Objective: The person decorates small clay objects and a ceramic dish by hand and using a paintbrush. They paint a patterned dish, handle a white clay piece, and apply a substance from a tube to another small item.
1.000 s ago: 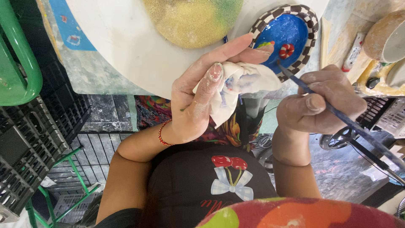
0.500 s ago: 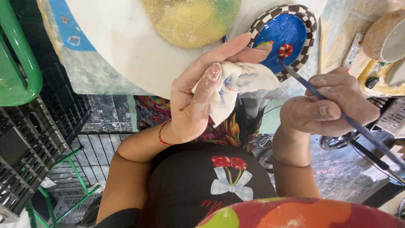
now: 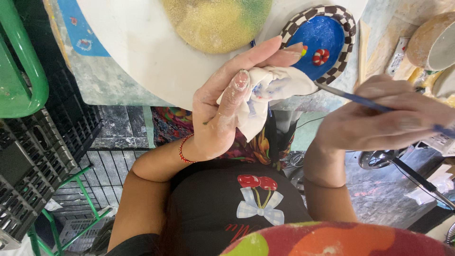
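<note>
My left hand (image 3: 227, 104) holds a white cloth (image 3: 265, 97) stained with blue paint, thumb pressed on top of it, just below the edge of the white round table (image 3: 142, 52). My right hand (image 3: 384, 118) grips a thin blue-handled paintbrush (image 3: 350, 97) whose tip reaches into the cloth. Right behind the cloth sits a blue painted dish (image 3: 322, 38) with a black-and-white checkered rim and a small red-and-white motif.
A yellow-green speckled round piece (image 3: 213, 21) lies on the table top. A green chair frame (image 3: 21, 71) and black plastic crates (image 3: 38, 161) stand at left. A beige bowl (image 3: 429, 40) sits at the right. My lap and a colourful apron fill the bottom.
My right hand has shifted slightly right and down, drawing the brush along the cloth. My left hand and the cloth stay in place.
</note>
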